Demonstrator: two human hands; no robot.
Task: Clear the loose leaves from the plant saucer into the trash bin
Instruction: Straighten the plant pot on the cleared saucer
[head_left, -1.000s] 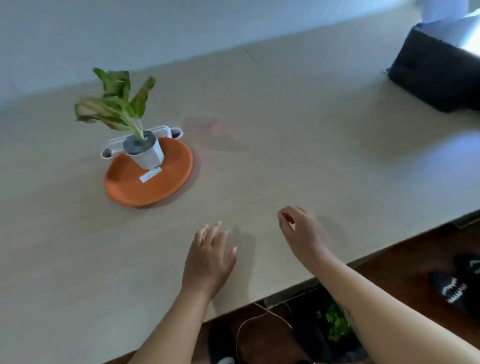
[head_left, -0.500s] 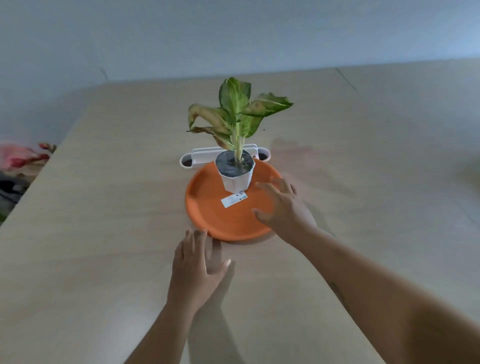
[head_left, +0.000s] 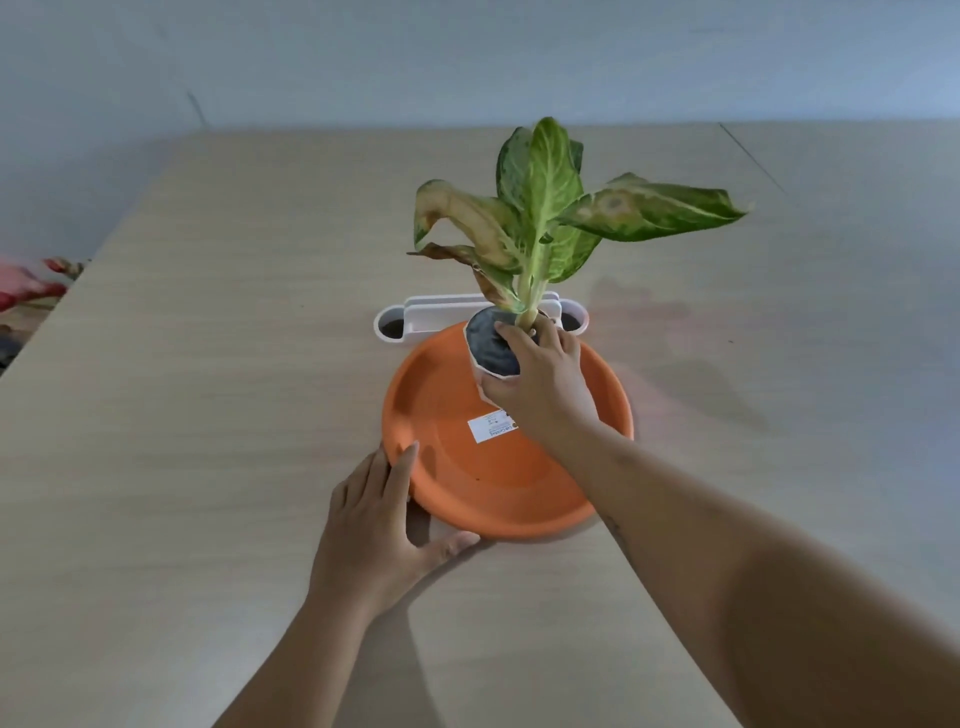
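An orange plant saucer (head_left: 447, 467) sits on the wooden table, a white label (head_left: 491, 426) stuck inside it. At its far side stands a small white pot (head_left: 491, 353) of dark soil with a green, partly yellowed and browned plant (head_left: 540, 208). My right hand (head_left: 545, 387) is wrapped around the pot from the near right side. My left hand (head_left: 379, 525) rests against the saucer's near left rim, fingers spread, thumb under the front edge. No loose leaves show in the saucer. No trash bin is in view.
A white plastic holder (head_left: 410, 322) with round openings lies just behind the saucer. The table's (head_left: 208, 415) left edge runs diagonally at the far left, with red fabric (head_left: 26, 286) beyond it. A pale wall stands behind.
The view has closed in on the plant. My right hand moved from the saucer's right rim onto the pot and closed on it. My left hand slid forward to the saucer's rim.
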